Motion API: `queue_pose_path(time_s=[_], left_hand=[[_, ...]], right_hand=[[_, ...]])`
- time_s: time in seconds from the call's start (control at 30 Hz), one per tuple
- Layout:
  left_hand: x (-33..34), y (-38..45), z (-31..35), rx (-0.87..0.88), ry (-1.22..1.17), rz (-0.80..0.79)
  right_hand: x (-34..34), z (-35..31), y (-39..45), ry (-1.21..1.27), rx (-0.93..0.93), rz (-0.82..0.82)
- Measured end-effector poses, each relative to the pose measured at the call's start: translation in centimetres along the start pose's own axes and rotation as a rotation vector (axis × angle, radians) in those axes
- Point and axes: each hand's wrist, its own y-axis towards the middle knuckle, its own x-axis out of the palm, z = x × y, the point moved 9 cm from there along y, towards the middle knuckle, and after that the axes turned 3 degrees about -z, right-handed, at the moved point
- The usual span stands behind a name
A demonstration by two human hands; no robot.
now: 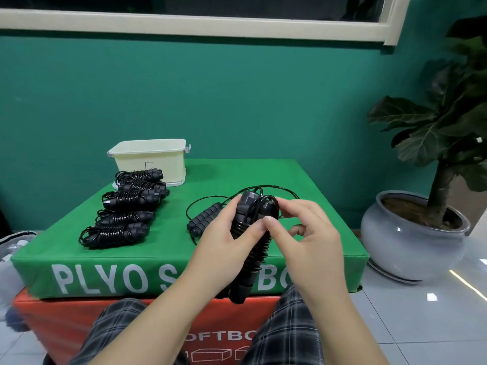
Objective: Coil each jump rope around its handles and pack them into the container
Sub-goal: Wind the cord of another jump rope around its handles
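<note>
A: Where's the rope being wound?

B: Over the near edge of the green plyo box point(303, 177), handles upright. The left hand point(226, 233) grips the jump rope bundle point(250, 248), its long axis running toward the person.

A: And the right hand point(311, 241)?

B: Thumb and forefinger pinch the cord's last loop, right beside the top caps. The cream container point(155, 159) (5 coiled ropes point(126, 212) before it) sits far-left, nearer the left hand.
</note>
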Motion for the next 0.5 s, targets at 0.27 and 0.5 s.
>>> queue_pose_path(time_s=[0.27,0.5], left_hand=[[-1.0,0.4,-0.2,-0.02,-0.017,0.086],[-1.0,0.0,-1.0,-0.059,0.001,0.137]], right_hand=[[-0.6,-1.5,-1.4,0.034,-0.182,0.194],[0.7,-1.4,-0.9,-0.089,-0.229,0.072]])
